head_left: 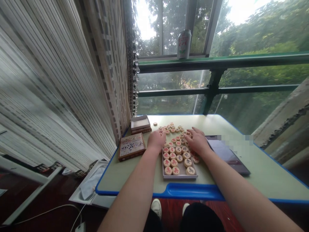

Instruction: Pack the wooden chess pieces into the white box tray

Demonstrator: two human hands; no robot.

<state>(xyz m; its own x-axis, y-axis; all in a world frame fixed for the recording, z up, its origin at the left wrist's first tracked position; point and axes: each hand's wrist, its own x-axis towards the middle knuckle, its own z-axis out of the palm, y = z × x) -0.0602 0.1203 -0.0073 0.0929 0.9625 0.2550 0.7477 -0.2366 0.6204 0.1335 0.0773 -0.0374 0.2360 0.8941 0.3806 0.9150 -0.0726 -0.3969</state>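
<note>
Forward among loose pieces (178, 138): right hand (199, 141) spread, left hand (156, 140) curled, grip unclear.

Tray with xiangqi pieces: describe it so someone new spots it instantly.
Find the pale table with a blue rim, then the blue trough along its near edge. Just beyond that trough sits a shallow open tray. Unlike the loose pieces scattered past it, its xiangqi pieces stand in columns, red characters left, dark right.

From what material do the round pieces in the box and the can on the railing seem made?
Round pieces: probably smooth, satin wood, judging by their pale tan colour, though plastic is possible.
Can: likely printed metal, given its tapered top.
</note>
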